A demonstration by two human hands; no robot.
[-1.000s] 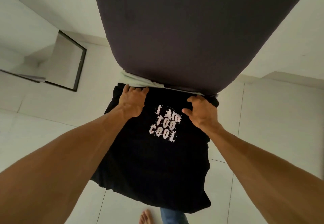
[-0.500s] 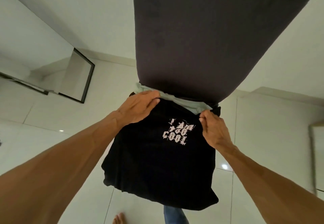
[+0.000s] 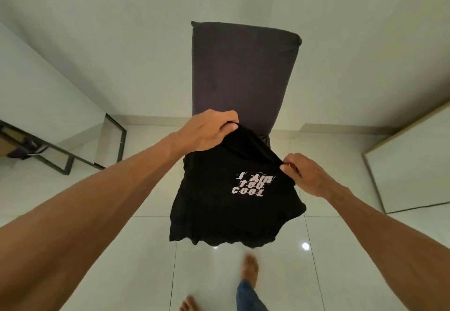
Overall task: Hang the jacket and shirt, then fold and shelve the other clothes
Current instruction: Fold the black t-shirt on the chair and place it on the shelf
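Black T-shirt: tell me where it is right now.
In the head view the black T-shirt hangs mid-frame, gripped at its top by the left hand and right hand, before the dark chair.

We are seeing matt black cloth on the T-shirt (image 3: 207, 213), matt grey fabric on the chair cover (image 3: 243, 72) at twelve o'clock, and glossy floor tiles (image 3: 146, 274).

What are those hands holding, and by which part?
A black printed T-shirt, by its top edge: the left hand grips one end, the right hand pinches the other.
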